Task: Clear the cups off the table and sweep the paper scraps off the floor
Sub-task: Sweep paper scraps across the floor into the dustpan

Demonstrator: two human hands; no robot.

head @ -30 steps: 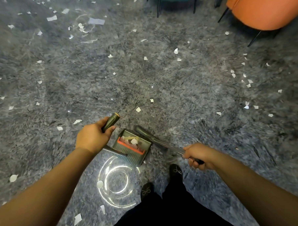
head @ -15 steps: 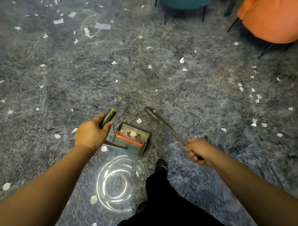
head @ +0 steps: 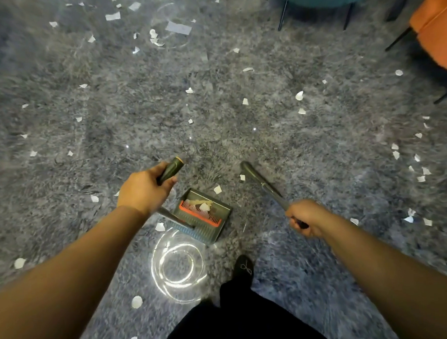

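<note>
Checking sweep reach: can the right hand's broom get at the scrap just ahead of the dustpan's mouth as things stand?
Probably yes. The right hand grips the broom, whose far end lies beside that paper scrap, with only bare carpet between. The dustpan sits just behind it.

A shaggy grey carpet carries scattered paper scraps ahead of and beside both hands, and a dustpan resting just below the left hand.
</note>
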